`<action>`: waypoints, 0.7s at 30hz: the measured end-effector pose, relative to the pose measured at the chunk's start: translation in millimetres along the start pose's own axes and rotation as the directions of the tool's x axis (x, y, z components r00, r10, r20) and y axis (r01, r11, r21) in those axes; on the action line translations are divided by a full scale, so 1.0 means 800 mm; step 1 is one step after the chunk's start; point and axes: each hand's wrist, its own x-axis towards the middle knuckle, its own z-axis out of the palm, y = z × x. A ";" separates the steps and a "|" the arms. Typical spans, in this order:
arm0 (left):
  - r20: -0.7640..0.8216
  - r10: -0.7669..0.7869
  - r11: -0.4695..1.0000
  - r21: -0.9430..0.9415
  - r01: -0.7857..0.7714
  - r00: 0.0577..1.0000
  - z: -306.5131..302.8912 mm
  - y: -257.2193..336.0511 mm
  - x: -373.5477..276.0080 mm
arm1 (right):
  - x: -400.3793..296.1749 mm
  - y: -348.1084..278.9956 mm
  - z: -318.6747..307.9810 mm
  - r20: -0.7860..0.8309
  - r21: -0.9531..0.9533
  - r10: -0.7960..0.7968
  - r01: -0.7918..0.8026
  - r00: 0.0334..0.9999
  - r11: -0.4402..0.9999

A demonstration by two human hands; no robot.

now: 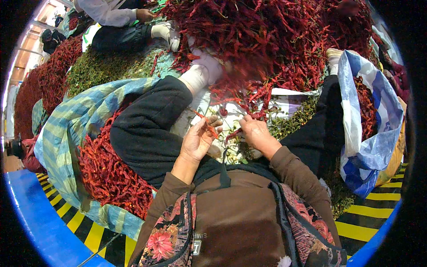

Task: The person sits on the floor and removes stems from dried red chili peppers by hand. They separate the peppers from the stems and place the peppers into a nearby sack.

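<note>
My left hand [197, 140] is raised over my lap, palm partly turned up. Between its thumb and fingers is a wrinkled red chili pepper [210, 128]. My right hand [259, 134] is curled beside it, the back of the hand upward. A darker chili pepper [234, 135] sticks out from its fingers toward the left hand. Below both hands spreads a white sheet [218, 147] strewn with pale bits and stems. A few loose red chilies [265, 98] lie just beyond the right fingers.
A large heap of dried red chilies [253, 43] rises ahead. At left, a green-blue checked sack [70, 133] holds plucked chilies [113, 173]; a blue-and-white sack [383, 157] stands at right. Green stems [297, 116] lie by my right leg. Another person's hand [145, 15] is at top left.
</note>
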 end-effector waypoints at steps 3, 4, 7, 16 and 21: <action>-0.031 0.041 0.995 0.089 -0.038 0.999 0.013 -0.001 0.004 | -0.001 0.011 -0.018 -0.106 0.018 0.049 -0.047 0.993 0.999; -0.016 0.066 0.990 0.123 -0.063 0.998 0.011 -0.003 0.006 | -0.002 0.013 -0.018 -0.090 -0.011 0.080 -0.081 0.993 0.997; -0.059 0.089 0.957 0.283 -0.068 0.994 0.004 0.002 0.005 | -0.007 0.022 0.001 -0.234 0.040 0.005 0.005 0.972 0.999; 0.332 -0.037 0.511 0.817 -0.267 0.943 0.319 -0.028 0.049 | -0.015 0.014 -0.042 -0.175 0.451 0.197 -0.100 0.965 0.887; 0.450 -0.352 0.297 0.885 -0.358 0.821 0.440 -0.147 0.070 | -0.002 0.022 -0.008 -0.038 0.570 0.223 -0.162 0.974 0.805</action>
